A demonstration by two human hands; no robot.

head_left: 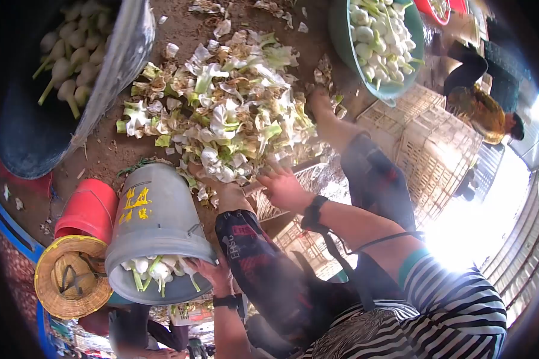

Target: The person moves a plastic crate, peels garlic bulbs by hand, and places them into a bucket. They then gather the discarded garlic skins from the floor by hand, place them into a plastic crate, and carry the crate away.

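Note:
My left hand (215, 276) is closed at the rim of a tilted grey bucket (156, 203) with yellow painted marks. In its mouth lie white bulbs with cut green stems (160, 268), which look like fresh garlic. My right hand (281, 188) lies between my knees, its fingers over a narrow wooden bar (308, 164) and apparently gripping it. The undersides of those fingers are hidden. Beyond my feet spreads a heap of peeled white and green outer leaves and brown skins (221, 113).
Bulbs fill a green tub (339, 36) and lie in a large dark container (30, 140). A red bucket (90, 206) and a straw hat (72, 278) sit beside the grey bucket. Plastic crates (431, 149) stand right. One person (482, 113) is at far right; another (132, 332) is lower left.

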